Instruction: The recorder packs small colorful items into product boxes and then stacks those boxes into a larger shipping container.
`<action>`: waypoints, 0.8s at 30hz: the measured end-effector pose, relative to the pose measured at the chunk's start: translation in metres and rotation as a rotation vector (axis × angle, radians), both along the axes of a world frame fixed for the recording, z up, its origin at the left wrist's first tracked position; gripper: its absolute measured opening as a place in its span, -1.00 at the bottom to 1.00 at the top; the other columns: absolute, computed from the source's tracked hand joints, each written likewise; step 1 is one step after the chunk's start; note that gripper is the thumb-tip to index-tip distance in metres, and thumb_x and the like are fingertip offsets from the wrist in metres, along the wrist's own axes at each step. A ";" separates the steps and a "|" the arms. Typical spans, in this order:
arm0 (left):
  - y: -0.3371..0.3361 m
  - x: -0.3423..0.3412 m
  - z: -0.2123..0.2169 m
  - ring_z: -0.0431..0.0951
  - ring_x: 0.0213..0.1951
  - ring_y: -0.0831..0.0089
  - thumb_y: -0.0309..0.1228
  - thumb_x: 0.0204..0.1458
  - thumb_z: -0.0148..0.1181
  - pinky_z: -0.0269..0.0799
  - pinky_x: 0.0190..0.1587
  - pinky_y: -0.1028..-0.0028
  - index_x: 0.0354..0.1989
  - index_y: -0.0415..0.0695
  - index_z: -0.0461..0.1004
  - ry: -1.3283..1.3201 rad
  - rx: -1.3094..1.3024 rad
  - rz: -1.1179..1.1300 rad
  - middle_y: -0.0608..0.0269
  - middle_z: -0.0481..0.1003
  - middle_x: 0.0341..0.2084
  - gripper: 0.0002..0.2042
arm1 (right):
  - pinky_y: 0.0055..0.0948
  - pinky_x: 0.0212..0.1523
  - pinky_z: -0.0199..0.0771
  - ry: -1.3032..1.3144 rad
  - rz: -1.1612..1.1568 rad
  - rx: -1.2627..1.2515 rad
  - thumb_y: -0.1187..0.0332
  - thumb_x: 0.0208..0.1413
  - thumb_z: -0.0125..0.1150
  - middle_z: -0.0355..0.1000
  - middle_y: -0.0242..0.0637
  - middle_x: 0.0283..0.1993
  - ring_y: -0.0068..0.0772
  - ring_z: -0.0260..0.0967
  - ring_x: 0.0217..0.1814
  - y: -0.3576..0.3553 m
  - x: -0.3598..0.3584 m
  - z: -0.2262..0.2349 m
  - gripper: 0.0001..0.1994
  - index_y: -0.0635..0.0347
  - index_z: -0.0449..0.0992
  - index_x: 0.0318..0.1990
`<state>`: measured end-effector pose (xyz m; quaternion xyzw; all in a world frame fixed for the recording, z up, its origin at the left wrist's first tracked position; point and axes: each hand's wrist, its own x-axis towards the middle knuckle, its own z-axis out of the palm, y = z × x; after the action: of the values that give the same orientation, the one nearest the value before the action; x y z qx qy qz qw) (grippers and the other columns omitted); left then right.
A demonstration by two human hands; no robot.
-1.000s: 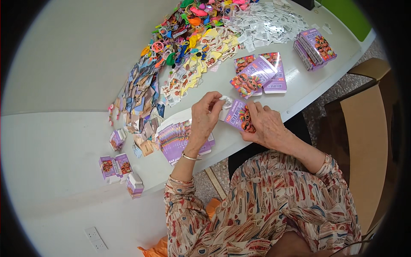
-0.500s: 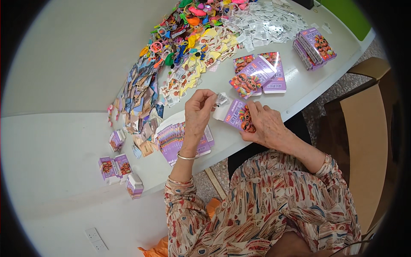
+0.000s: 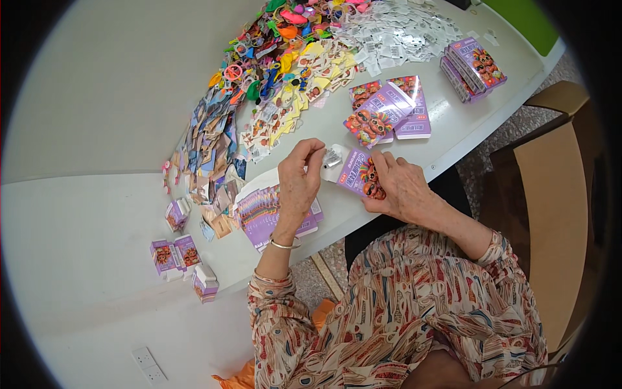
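Between thumb and fingers, my left hand pinches a small clear-and-white packet. The packet sits at the open white flap of a purple card box with colourful cartoon figures. My right hand grips that box from its right side, thumb below and fingers on top. Under my left wrist lies a fanned stack of flat purple boxes. Just beyond the right hand, several purple boxes overlap on the table.
Small white packets heap at the back, beside colourful small toys, yellow picture cards and bluish cards. Stacked purple boxes stand at the far right. More small boxes sit at the left. A brown chair is at right.
The small packet has shifted slightly closer to the box's open end. Both hands keep their grip, and the rest of the table looks the same.
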<state>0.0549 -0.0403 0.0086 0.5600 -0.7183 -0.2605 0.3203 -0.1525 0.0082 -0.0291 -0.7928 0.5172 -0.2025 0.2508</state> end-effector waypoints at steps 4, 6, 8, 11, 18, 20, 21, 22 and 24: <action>-0.001 0.001 -0.001 0.49 -0.48 0.46 -0.58 0.05 0.14 0.37 -0.39 0.51 -0.28 -0.28 0.47 0.004 -0.066 -0.078 0.12 0.51 -0.45 -0.91 | -0.12 -0.28 0.46 -0.007 0.005 0.024 0.04 -0.18 0.35 0.33 0.01 -0.23 0.07 0.42 -0.26 -0.001 0.000 0.002 -0.24 0.40 0.15 0.06; -0.001 0.002 0.001 0.50 -0.46 0.45 -0.58 0.04 0.14 0.39 -0.37 0.51 -0.27 -0.29 0.47 -0.051 -0.063 -0.132 0.11 0.51 -0.42 -0.91 | -0.11 -0.28 0.46 -0.010 0.006 0.021 0.04 -0.17 0.35 0.33 0.01 -0.22 0.08 0.42 -0.25 0.000 0.000 0.002 -0.24 0.40 0.14 0.06; -0.001 0.001 0.004 0.51 -0.44 0.49 -0.57 0.05 0.15 0.41 -0.34 0.54 -0.28 -0.28 0.47 -0.072 0.016 -0.082 0.17 0.52 -0.44 -0.92 | -0.11 -0.28 0.46 -0.013 0.008 0.018 0.04 -0.17 0.35 0.33 0.01 -0.22 0.08 0.42 -0.25 0.000 0.000 0.002 -0.24 0.39 0.14 0.06; 0.000 0.003 0.000 0.50 -0.44 0.55 -0.56 0.06 0.17 0.42 -0.31 0.57 -0.30 -0.28 0.48 0.080 0.156 -0.020 0.26 0.50 -0.48 -0.93 | -0.10 -0.27 0.46 -0.007 0.009 0.028 0.04 -0.17 0.35 0.33 0.01 -0.20 0.09 0.42 -0.23 0.000 0.000 0.001 -0.25 0.38 0.14 0.05; -0.004 0.008 0.000 0.46 -0.33 0.62 -0.55 0.05 0.20 0.41 -0.29 0.61 -0.32 -0.28 0.52 0.262 0.173 -0.064 0.31 0.49 -0.32 -0.93 | -0.08 -0.24 0.45 -0.002 0.011 0.064 0.04 -0.16 0.35 0.33 0.01 -0.19 0.09 0.41 -0.20 -0.001 0.000 0.006 -0.23 0.39 0.12 0.09; -0.005 0.008 0.004 0.45 -0.29 0.64 -0.56 0.04 0.21 0.40 -0.28 0.63 -0.32 -0.27 0.54 0.329 0.183 -0.046 0.30 0.47 -0.24 -0.93 | -0.07 -0.24 0.45 -0.003 0.010 0.065 0.04 -0.16 0.35 0.32 0.01 -0.18 0.09 0.41 -0.20 -0.001 0.000 0.006 -0.22 0.39 0.12 0.09; -0.005 0.009 0.004 0.45 -0.29 0.64 -0.56 0.04 0.21 0.40 -0.28 0.63 -0.32 -0.27 0.54 0.328 0.182 -0.047 0.30 0.47 -0.24 -0.93 | -0.07 -0.25 0.45 -0.004 0.012 0.063 0.04 -0.15 0.35 0.32 0.02 -0.18 0.09 0.41 -0.19 0.000 0.000 0.006 -0.23 0.39 0.12 0.09; -0.006 0.010 0.003 0.45 -0.30 0.64 -0.54 0.04 0.22 0.38 -0.28 0.64 -0.30 -0.27 0.54 0.358 0.198 -0.038 0.31 0.47 -0.25 -0.91 | -0.07 -0.25 0.45 -0.005 0.014 0.061 0.04 -0.15 0.34 0.32 0.02 -0.17 0.09 0.41 -0.19 0.000 0.000 0.005 -0.23 0.39 0.12 0.09; -0.010 0.011 0.004 0.45 -0.30 0.65 -0.52 0.04 0.23 0.37 -0.28 0.65 -0.28 -0.27 0.54 0.389 0.216 -0.031 0.33 0.47 -0.26 -0.89 | -0.07 -0.25 0.45 0.000 0.011 0.056 0.04 -0.15 0.34 0.32 0.02 -0.17 0.09 0.41 -0.20 0.000 -0.001 0.004 -0.23 0.38 0.12 0.09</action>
<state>0.0655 -0.0500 0.0128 0.5192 -0.6193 -0.4439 0.3871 -0.1532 0.0082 -0.0250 -0.7884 0.5181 -0.1867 0.2740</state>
